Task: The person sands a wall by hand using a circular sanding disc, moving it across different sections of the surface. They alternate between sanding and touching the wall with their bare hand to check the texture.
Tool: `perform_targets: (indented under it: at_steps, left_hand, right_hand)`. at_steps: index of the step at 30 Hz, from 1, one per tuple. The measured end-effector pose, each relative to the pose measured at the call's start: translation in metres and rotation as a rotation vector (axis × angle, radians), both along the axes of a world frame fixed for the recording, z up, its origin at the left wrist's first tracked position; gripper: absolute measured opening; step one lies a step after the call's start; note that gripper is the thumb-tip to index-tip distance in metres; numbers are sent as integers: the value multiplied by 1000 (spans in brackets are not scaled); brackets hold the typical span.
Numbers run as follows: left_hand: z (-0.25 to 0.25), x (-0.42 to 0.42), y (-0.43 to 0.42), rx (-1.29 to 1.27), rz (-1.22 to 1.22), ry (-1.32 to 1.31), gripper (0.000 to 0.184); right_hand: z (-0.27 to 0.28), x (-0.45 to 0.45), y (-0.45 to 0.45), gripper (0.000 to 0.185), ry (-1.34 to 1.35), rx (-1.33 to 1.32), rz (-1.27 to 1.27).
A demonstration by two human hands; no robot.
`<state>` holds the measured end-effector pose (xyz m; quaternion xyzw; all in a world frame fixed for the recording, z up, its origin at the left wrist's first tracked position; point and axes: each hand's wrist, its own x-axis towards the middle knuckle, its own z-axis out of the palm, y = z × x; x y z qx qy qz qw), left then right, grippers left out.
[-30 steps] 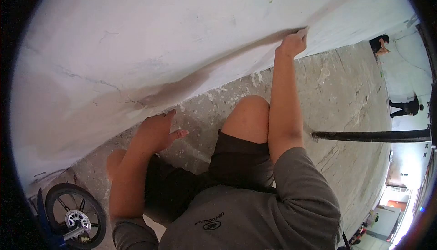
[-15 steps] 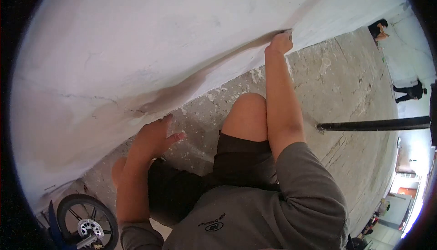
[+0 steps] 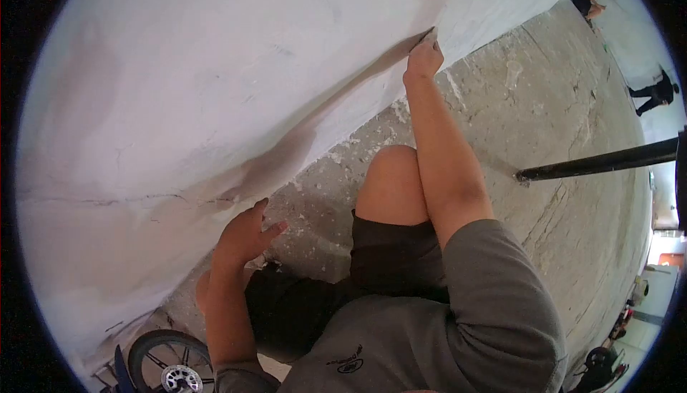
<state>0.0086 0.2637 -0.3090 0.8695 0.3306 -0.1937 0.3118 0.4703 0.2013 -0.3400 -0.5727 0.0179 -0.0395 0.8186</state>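
My right hand (image 3: 425, 59), arm stretched out, is closed against the low part of the white wall (image 3: 236, 57). A thin dark edge shows at its fingertips, but what the fingers hold is mostly hidden. My left hand (image 3: 247, 234) hovers beside the foot of the wall with thumb and fingers apart, nothing in it. Above it, a crack (image 3: 172, 196) runs along the plaster. Shadow from my arm falls across the wall between the two hands.
Scuffed concrete floor (image 3: 529, 107) with pale flakes borders the wall. A black pole (image 3: 594, 163) stands on the right. A motorbike wheel (image 3: 172, 364) is at lower left. Two people, one crouching (image 3: 587, 1) and one standing (image 3: 657, 92), are at the far wall.
The view has tilted, so pole and people sit higher and the wheel lower. My right hand appears slightly higher and further left, still at the wall. My left hand keeps its open pose.
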Motion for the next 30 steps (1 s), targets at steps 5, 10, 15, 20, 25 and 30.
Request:
perform_targets:
  at_steps: [5, 10, 15, 20, 25, 30]
  left_hand:
    - [12, 10, -10, -33, -10, 67, 78]
    - [19, 14, -17, -5, -27, 21, 77]
    - [20, 8, -16, -1, -24, -2, 76]
    - [22, -5, -16, 37, -34, -85, 75]
    - [26, -4, -14, 15, -56, -77, 77]
    - [21, 3, -11, 7, -86, -102, 76]
  right_hand:
    - [31, -5, -11, 53, -63, -119, 53]
    - [46, -13, -9, 52, -248, -105, 80]
    - [44, -14, -6, 52, -212, -48, 63]
    - [36, -8, 8, 53, -238, 32, 14]
    - [56, -15, 11, 54, -315, 88, 71]
    - [79, -43, 12, 55, -462, -21, 25]
